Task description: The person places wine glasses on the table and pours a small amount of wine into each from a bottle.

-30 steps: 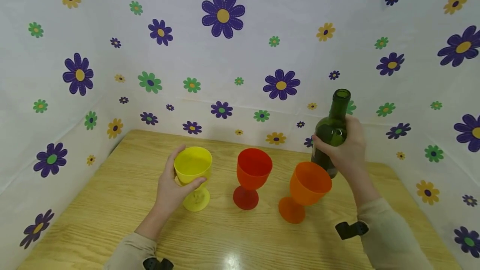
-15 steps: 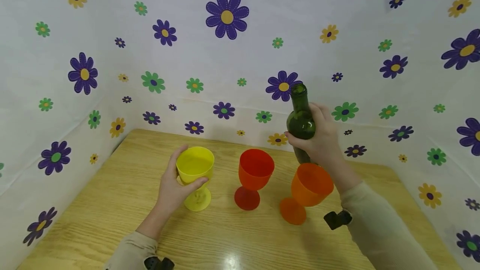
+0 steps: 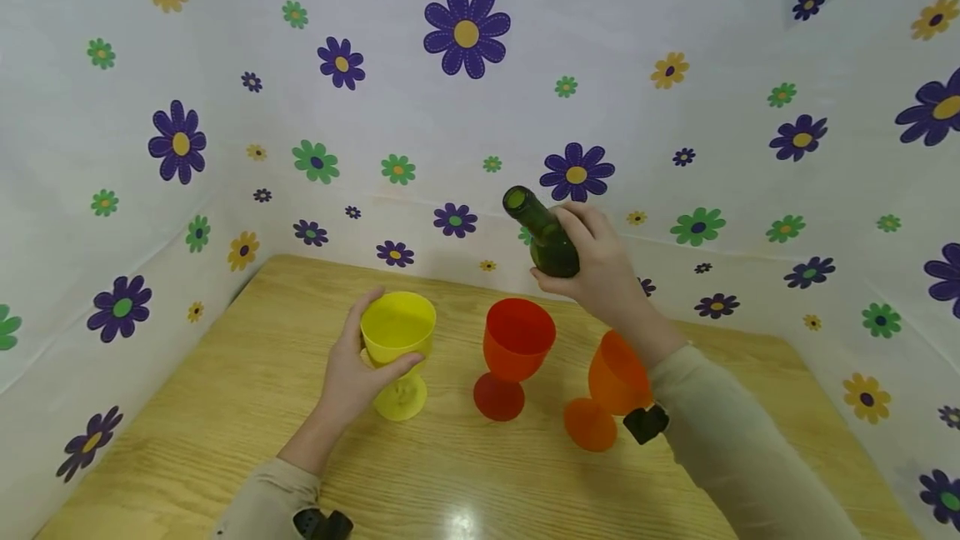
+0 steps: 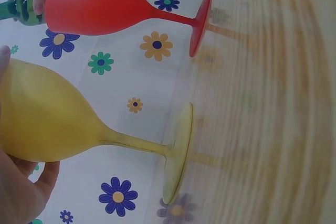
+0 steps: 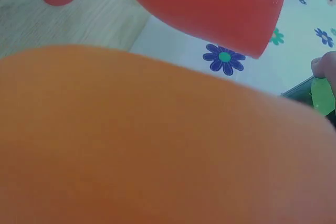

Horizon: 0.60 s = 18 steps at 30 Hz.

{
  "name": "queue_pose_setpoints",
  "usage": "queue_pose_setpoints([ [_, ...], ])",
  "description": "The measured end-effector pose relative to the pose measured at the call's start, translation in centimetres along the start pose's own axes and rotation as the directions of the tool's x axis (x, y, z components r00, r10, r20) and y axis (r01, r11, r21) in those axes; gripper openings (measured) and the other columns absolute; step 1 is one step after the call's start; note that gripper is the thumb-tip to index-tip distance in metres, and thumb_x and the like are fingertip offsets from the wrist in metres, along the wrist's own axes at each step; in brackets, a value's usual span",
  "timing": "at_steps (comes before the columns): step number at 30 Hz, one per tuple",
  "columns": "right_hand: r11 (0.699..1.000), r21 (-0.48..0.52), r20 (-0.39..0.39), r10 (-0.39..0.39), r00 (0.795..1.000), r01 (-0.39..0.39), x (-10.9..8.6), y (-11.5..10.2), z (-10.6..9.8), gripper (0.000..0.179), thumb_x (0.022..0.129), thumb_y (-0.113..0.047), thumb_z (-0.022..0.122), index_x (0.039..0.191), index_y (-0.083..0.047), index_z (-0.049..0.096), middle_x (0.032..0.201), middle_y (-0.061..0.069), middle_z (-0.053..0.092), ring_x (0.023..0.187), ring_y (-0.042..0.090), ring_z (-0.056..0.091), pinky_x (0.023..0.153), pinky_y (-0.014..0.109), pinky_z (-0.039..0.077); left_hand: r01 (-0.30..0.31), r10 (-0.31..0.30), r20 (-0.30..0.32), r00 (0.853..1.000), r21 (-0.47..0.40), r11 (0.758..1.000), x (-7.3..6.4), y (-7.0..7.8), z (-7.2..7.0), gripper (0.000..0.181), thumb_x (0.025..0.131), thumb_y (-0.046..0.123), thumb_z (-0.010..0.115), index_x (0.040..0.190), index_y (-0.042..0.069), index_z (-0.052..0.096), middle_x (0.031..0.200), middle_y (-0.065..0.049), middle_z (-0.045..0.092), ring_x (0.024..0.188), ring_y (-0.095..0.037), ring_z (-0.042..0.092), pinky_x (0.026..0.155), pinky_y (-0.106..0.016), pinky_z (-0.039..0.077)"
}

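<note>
My left hand curls round the bowl of a yellow goblet, which stands upright on the wooden table. In the left wrist view the yellow goblet shows its stem and foot on the tabletop. With fingers and thumb wrapped about it, my right hand grips a green glass bottle in the air, its neck tilted to the left. Below the bottle stands a red goblet. An orange goblet is partly hidden under the right forearm, and it fills much of the right wrist view.
A wooden table carries the three goblets in a row. Behind and at the sides hangs a white sheet printed with flowers. Black straps with small devices sit on both wrists.
My right hand has carried the bottle leftward from behind the orange goblet to above and behind the red one, tipping its neck left. The left hand keeps its hold on the yellow goblet.
</note>
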State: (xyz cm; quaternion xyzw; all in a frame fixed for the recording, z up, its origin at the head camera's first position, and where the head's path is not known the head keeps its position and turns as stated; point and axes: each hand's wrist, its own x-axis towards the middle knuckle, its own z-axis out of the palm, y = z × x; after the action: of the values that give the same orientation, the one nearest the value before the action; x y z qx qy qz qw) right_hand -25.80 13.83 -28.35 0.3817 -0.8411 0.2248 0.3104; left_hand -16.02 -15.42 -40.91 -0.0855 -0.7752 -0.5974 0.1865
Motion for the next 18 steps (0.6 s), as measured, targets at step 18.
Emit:
queue_pose_setpoints([
  [18,0.974,-0.072,0.07,-0.212,0.975,0.217,1.5,-1.3,1.9,0.067,0.068,-0.018,0.086,0.127,-0.005,0.055,0.127,0.017,0.048,0.112,0.036,0.047,0.087,0.049,0.05,-0.022,0.022,-0.008,1.0,0.001,1.0,0.2,-1.5,0.0,0.092,0.072,0.022,0.085,0.146,0.026,0.031,0.132,-0.005,0.05,0.114,-0.026,0.051,0.099,-0.052,0.04],
])
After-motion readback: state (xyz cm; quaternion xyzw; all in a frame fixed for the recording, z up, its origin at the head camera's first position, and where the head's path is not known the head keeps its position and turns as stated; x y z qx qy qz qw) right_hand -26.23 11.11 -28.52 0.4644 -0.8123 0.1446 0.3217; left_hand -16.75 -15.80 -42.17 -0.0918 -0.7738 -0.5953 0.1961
